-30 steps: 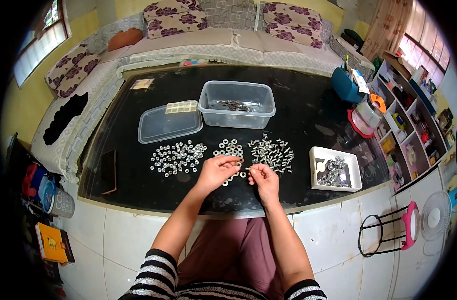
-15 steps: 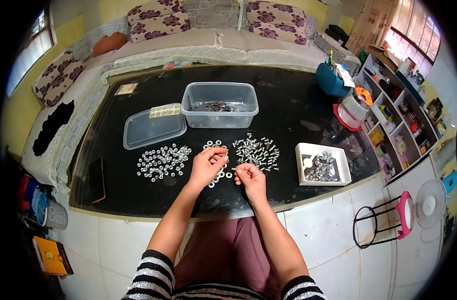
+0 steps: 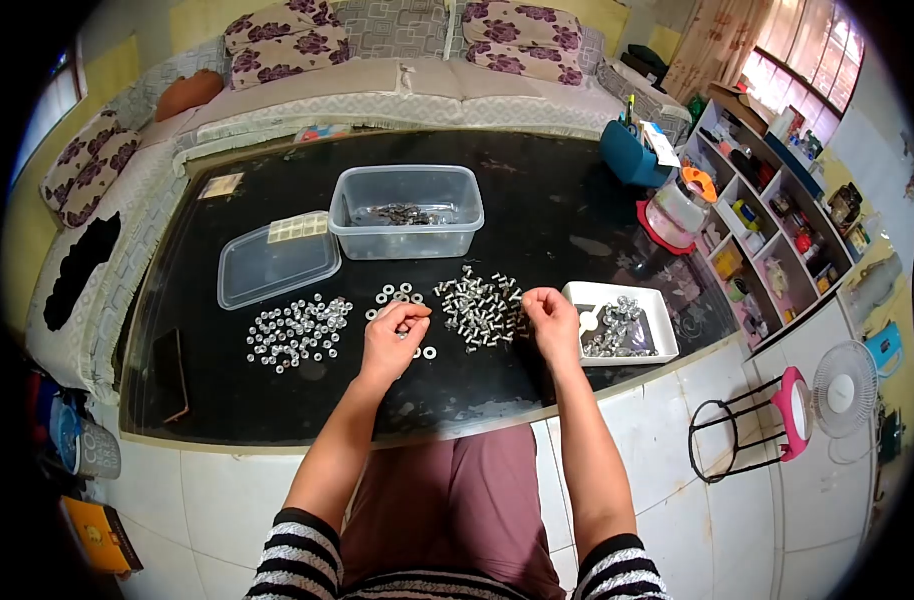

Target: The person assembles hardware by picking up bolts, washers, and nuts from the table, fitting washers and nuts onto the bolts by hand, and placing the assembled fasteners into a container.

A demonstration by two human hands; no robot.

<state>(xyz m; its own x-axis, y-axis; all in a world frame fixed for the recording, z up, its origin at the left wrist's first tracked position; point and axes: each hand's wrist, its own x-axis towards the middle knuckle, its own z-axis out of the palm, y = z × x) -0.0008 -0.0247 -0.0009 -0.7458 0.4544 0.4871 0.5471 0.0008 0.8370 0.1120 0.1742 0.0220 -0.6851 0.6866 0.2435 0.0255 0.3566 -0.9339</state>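
Note:
My left hand (image 3: 389,342) is closed above the scattered washers (image 3: 430,353), its fingers curled together. A small metallic bit shows at its fingertips, too small to name. My right hand (image 3: 554,322) is pinched between the heap of bolts (image 3: 482,308) and the white tray (image 3: 665,337); whatever its fingertips hold is hidden. Short silver bolts make up the heap, its right edge beside my right fingertips. To the left of my left hand lies a spread of nuts (image 3: 295,332). More shiny hardware (image 3: 619,328) sits inside the white tray.
A clear plastic tub (image 3: 407,243) with small metal parts stands behind the piles, its lid (image 3: 277,272) to the left. A phone (image 3: 172,372) lies near the table's left edge. A glass jar (image 3: 674,215) and teal container (image 3: 632,158) stand at the right.
My right hand has moved right, from the washers to between the bolts and white tray. My left hand remains over the washers, still closed. The whole view has shifted somewhat.

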